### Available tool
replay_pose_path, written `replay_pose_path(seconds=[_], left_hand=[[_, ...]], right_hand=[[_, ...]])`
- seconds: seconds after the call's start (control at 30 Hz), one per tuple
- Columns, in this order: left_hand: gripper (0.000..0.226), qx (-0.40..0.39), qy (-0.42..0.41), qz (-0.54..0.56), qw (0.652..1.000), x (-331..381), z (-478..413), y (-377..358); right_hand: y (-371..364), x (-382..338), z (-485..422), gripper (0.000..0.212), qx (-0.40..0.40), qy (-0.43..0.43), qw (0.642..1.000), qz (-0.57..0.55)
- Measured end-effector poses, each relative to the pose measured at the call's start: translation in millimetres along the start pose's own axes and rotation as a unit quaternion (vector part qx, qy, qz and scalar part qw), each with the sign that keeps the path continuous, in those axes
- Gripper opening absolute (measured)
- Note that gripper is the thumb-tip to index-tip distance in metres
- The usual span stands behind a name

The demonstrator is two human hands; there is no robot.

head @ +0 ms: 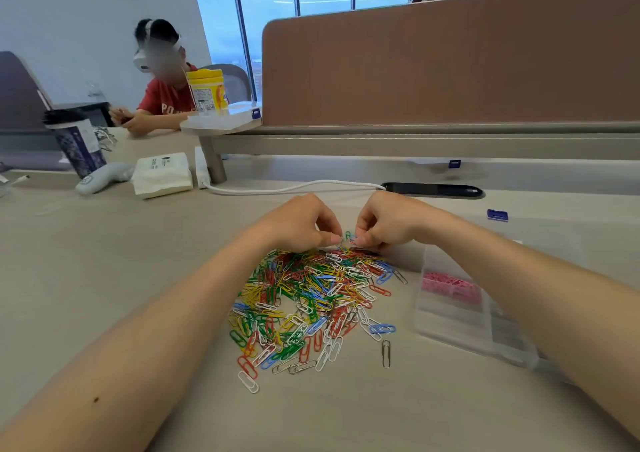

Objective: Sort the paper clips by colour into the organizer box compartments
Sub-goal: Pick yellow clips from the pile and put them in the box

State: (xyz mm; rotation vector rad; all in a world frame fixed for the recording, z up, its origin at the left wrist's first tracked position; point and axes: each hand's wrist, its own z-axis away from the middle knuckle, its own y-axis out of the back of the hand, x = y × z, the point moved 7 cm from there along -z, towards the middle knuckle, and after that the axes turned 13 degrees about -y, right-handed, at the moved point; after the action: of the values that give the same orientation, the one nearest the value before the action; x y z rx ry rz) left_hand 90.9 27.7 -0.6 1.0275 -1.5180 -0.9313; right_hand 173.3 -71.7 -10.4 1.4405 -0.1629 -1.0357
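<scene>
Two hands meet at the far edge of the paper clip pile (311, 299) on the counter (104, 261). The left hand (298, 223) and right hand (388, 221) both pinch a green clip (348, 235), which stands roughly upright between their fingers (334, 238). The organizer box (450, 323) lies to the right, nearer the right hand, and holds pink clips (450, 283).

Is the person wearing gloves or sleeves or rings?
No. The left hand and right hand are bare: no gloves, rings or watch show. Both forearms are bare too, with no sleeve in view. The left forearm has one small dark spot.
</scene>
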Motion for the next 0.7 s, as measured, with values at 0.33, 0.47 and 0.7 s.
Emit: replay_pose_path(seconds=[0.33,0.47,0.7], left_hand=[[0.011,-0.004,-0.02,0.076,0.997,11,-4,-8],[0.008,0.011,-0.022,0.08,0.996,14,-4,-7],[0.004,0.044,0.002,0.106,0.993,16,1,3]], right_hand=[[4,4,7,0.017,-0.013,-0.008,0.997,-0.071],[4,4,11,0.017,-0.011,-0.005,0.997,-0.079],[10,6,17,0.01,-0.006,-0.005,0.993,-0.119]])
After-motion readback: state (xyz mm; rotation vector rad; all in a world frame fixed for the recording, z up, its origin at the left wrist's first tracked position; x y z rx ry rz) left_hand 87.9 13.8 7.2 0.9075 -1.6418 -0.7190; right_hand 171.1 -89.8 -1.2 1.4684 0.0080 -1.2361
